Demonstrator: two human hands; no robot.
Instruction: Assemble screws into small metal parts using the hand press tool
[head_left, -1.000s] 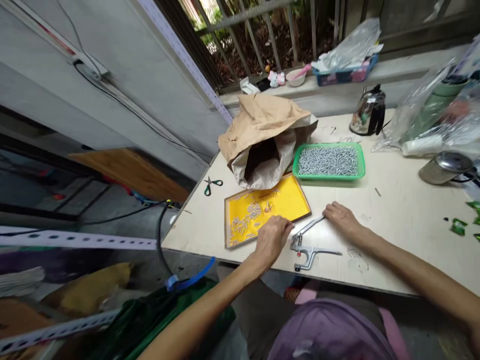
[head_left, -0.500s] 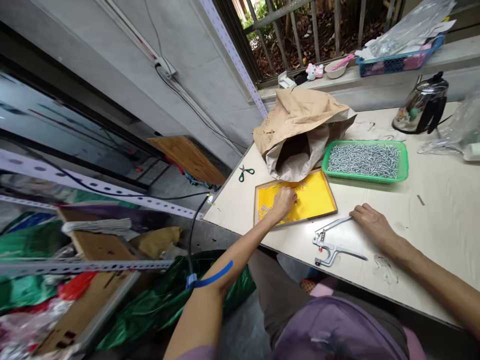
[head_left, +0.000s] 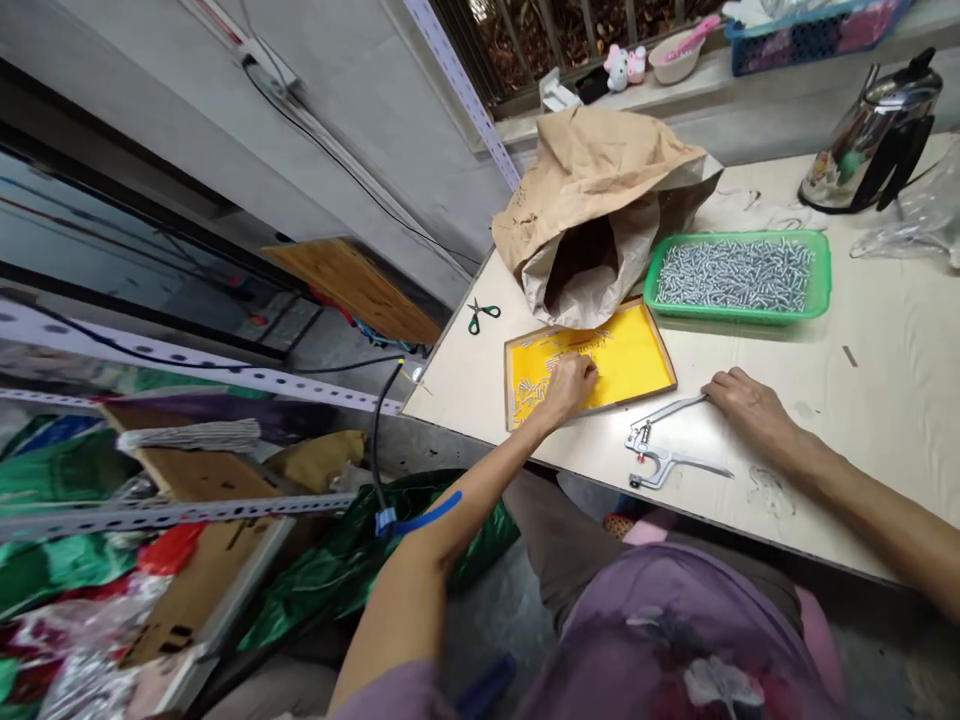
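My left hand (head_left: 570, 387) is down over a shallow yellow-lined tray (head_left: 634, 365), its fingers pinched together. What lies between the fingertips, if anything, is hidden. Small silvery metal pieces (head_left: 531, 392) are scattered in the tray's left part and along its far side. My right hand (head_left: 750, 405) rests on the table with curled fingers on the handle end of metal hand pliers (head_left: 661, 462), which lie spread apart near the table's front edge. A green plastic container (head_left: 820, 272) full of small silvery metal pieces stands beyond the right hand.
A large brown paper bag (head_left: 600, 165) opens toward the tray and overhangs its far edge. Scissors (head_left: 481, 314) lie to the left of the tray. At the back right stand a kettle (head_left: 870, 140) and a clear plastic bag (head_left: 919, 215). A metal shelf (head_left: 187, 515) holds bags and cardboard.
The camera view has tilted downward, so the table items appear higher. My left hand stays pinched over the tray, with small finger movement. The right hand remains at the pliers' handle.
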